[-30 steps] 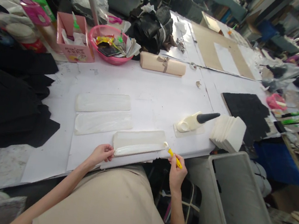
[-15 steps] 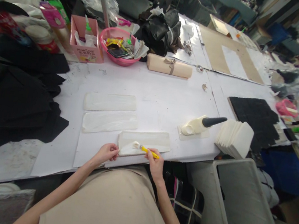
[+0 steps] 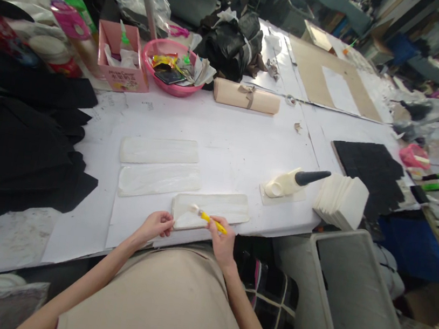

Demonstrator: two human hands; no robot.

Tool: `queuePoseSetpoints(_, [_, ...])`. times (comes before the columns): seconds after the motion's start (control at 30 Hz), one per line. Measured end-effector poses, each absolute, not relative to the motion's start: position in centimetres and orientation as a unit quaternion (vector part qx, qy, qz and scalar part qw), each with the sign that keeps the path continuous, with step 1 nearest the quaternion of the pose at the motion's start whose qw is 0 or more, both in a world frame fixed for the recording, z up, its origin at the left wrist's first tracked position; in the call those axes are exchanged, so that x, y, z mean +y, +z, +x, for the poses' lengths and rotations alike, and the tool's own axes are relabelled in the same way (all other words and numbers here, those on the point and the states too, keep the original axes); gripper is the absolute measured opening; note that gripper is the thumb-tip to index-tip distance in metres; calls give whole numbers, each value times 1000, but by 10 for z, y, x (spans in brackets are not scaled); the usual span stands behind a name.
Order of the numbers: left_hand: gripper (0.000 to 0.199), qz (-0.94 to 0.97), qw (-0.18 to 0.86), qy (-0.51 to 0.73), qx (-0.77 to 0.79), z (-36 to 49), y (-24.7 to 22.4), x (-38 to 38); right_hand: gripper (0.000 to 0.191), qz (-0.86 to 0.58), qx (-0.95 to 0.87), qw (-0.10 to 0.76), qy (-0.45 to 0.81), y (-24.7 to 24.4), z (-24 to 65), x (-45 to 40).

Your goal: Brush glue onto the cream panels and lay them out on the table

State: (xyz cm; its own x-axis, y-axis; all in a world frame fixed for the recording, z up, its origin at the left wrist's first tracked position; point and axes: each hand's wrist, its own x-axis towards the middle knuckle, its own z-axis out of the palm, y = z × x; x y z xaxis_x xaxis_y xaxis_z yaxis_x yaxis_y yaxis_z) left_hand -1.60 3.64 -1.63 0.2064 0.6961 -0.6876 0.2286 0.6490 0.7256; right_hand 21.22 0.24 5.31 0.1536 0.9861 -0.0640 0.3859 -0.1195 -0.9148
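My right hand [image 3: 223, 241] grips the yellow handle of a brush [image 3: 213, 222]. The brush's pale bristles, coated in white paste, rest on the left part of the top strip in a stack of pale strips [image 3: 230, 206]. At the stack's lower left corner, my left hand [image 3: 157, 224] is closed with thumb and fingertips pinching the edge. Farther left lie two separate strips, an upper one [image 3: 160, 150] and a lower one [image 3: 159, 179], both with a glossy white coating. A cream glue bottle [image 3: 283, 184] with a black spout lies on a small sheet to the right.
Black cut pieces [image 3: 21, 147] pile up on the left. A pink basin [image 3: 168, 89], a pink box [image 3: 127, 79] and a tied beige roll [image 3: 229, 94] line the back. White pads [image 3: 345, 201] stand at the right edge, above a grey bin [image 3: 372, 300].
My right hand and the brush have shifted slightly left and up along the top strip. My left hand stays at the stack's corner. The whole view has moved a little.
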Motion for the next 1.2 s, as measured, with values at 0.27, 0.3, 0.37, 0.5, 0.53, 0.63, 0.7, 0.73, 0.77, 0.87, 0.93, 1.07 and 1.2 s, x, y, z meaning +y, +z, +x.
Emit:
queuePoseSetpoints(0.27, [31,378,676,176,607,-14,-14,37,24,-670,-503,399,373,39,205,17])
queuePoseSetpoints(0.3, [30,379,677,176,606,-15,-14,37,24,-678,-499,406,356,41,208,19])
queuePoseSetpoints(0.37, [30,379,677,177,605,-15,-14,37,24,-667,-526,405,338,45,205,23])
queuePoseSetpoints(0.5, [30,374,682,177,604,-16,-14,38,22,-583,-637,371,342,46,183,30])
queuePoseSetpoints(0.53, [30,373,683,178,602,-16,-13,38,22,-567,-661,357,338,45,178,32])
queuePoseSetpoints(0.63, [30,372,683,183,601,-16,-11,38,22,-543,-703,309,340,44,175,32])
queuePoseSetpoints(0.7, [30,371,684,186,601,-15,-10,37,22,-532,-707,285,367,47,179,29])
queuePoseSetpoints(0.73, [30,370,684,186,601,-15,-9,37,22,-529,-703,277,387,49,182,26])
queuePoseSetpoints(0.77, [30,369,684,185,601,-15,-8,37,22,-529,-695,271,405,52,185,23])
queuePoseSetpoints(0.87, [31,369,685,188,599,-15,-6,37,23,-552,-652,266,446,58,194,14])
queuePoseSetpoints(0.93, [30,374,685,189,596,-15,-5,36,24,-571,-619,276,464,58,198,9])
queuePoseSetpoints(1.07, [27,383,679,188,598,-15,-2,36,25,-628,-538,347,443,45,217,8])
queuePoseSetpoints(1.2, [25,396,671,182,600,-14,1,38,29,-710,-423,456,330,26,262,11])
